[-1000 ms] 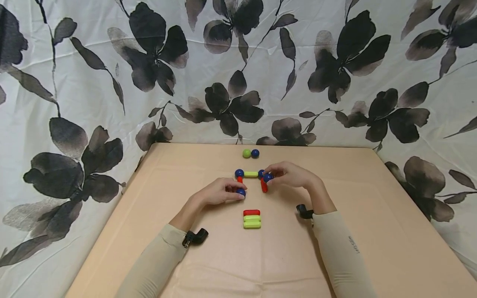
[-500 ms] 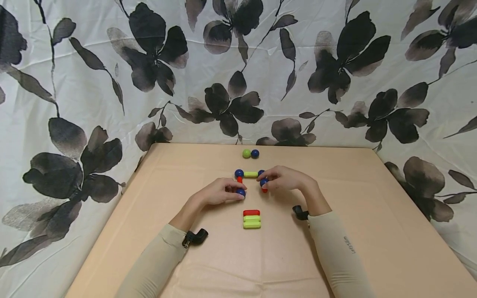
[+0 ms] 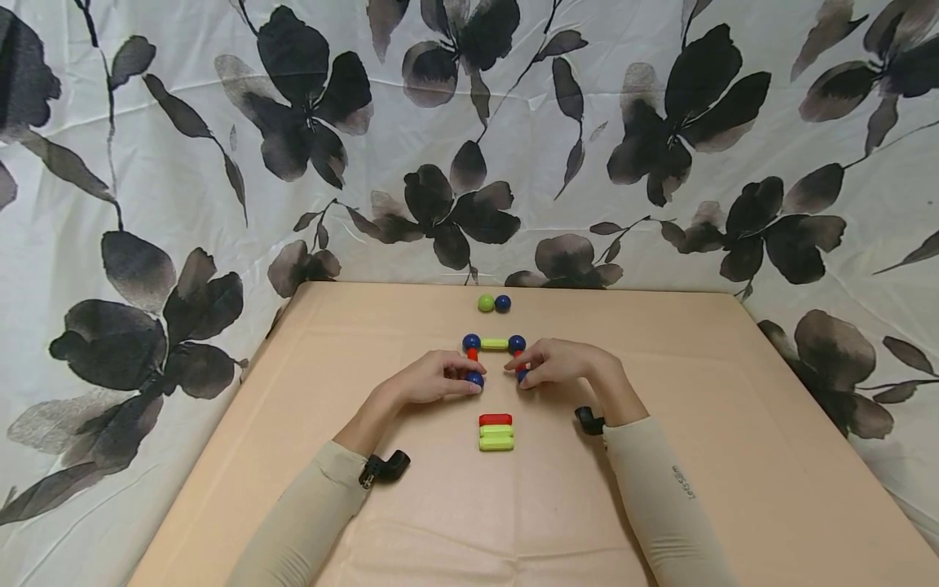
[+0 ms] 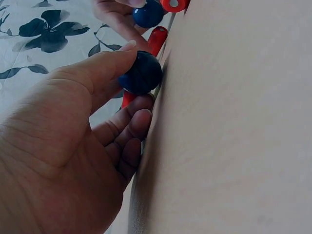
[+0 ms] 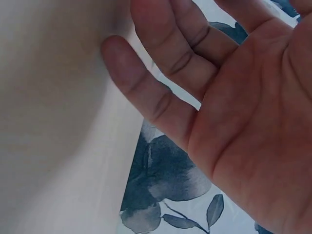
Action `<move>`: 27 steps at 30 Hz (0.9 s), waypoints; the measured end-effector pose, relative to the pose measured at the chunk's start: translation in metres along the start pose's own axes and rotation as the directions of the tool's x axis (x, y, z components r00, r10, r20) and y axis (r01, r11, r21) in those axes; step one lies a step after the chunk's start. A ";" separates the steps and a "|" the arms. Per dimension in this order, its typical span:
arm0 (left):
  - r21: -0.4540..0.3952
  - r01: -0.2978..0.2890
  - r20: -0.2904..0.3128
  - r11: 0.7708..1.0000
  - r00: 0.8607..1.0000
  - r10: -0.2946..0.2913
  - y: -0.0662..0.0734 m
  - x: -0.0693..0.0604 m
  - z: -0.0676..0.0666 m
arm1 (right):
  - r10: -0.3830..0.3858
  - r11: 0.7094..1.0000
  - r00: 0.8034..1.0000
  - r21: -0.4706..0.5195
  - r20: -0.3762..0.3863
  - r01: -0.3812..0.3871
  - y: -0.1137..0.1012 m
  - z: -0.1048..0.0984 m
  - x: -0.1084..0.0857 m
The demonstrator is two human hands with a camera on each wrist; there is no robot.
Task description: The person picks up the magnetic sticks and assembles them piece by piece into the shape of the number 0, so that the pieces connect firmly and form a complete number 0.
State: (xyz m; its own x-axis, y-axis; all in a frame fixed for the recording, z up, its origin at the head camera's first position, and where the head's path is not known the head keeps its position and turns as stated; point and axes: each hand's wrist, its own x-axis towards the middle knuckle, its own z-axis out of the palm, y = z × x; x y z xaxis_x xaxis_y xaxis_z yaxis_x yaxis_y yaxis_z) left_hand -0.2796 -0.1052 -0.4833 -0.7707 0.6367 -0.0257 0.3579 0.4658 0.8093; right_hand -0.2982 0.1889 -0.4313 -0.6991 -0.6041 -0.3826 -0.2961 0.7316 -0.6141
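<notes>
My left hand (image 3: 438,377) pinches a blue ball (image 4: 141,73) between thumb and fingers, low on the table. This ball sits at the near end of a red rod (image 3: 473,355), whose far end meets another blue ball (image 3: 472,342). A yellow-green rod (image 3: 495,344) runs across to the blue ball (image 3: 517,343) at the far right. My right hand (image 3: 568,363) pinches a further blue ball (image 4: 148,13) beside the right red rod (image 3: 519,364), which its fingers partly cover. Whether that ball touches the rod is hidden. In the right wrist view only the palm and fingers show.
One red stick (image 3: 495,419) and two yellow-green sticks (image 3: 496,443) lie stacked side by side nearer me. Beyond the frame of rods are a green ball (image 3: 486,303) and a blue ball (image 3: 502,303). A floral cloth (image 3: 557,163) hangs behind the table (image 3: 367,318).
My right hand has brought its blue ball toward me and slightly left, from beside the far right ball to the near end of the right red rod. My left hand has stayed in place.
</notes>
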 end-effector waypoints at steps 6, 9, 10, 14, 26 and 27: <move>-0.013 0.011 -0.003 1.000 1.000 -0.011 -0.001 0.000 0.000 | -0.011 1.000 1.000 -0.025 -0.001 0.010 0.002 0.003 0.004; -0.015 0.015 -0.005 1.000 1.000 -0.015 -0.001 0.000 0.000 | -0.008 1.000 1.000 -0.006 0.001 0.008 0.003 0.003 0.004; -0.013 0.016 -0.004 1.000 1.000 -0.016 -0.001 0.000 0.000 | -0.007 1.000 1.000 0.000 0.001 0.007 0.004 0.003 0.004; -0.014 0.020 -0.003 1.000 1.000 -0.020 -0.001 0.000 0.000 | -0.009 1.000 1.000 0.027 -0.006 0.009 0.007 0.003 0.006; -0.022 0.018 -0.001 1.000 1.000 -0.018 0.000 0.000 -0.001 | -0.051 0.998 0.998 0.023 -0.024 0.051 0.009 0.001 0.007; -0.021 0.017 -0.001 1.000 1.000 -0.017 0.000 0.000 -0.001 | -0.055 0.998 0.998 0.024 -0.027 0.056 0.009 0.001 0.007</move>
State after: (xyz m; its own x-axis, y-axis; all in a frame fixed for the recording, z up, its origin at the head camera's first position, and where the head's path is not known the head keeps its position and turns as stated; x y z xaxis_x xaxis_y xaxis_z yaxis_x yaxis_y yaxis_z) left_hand -0.2800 -0.1054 -0.4831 -0.7773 0.6279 -0.0389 0.3336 0.4639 0.8207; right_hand -0.3050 0.1908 -0.4404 -0.6989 -0.6348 -0.3296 -0.3187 0.6889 -0.6510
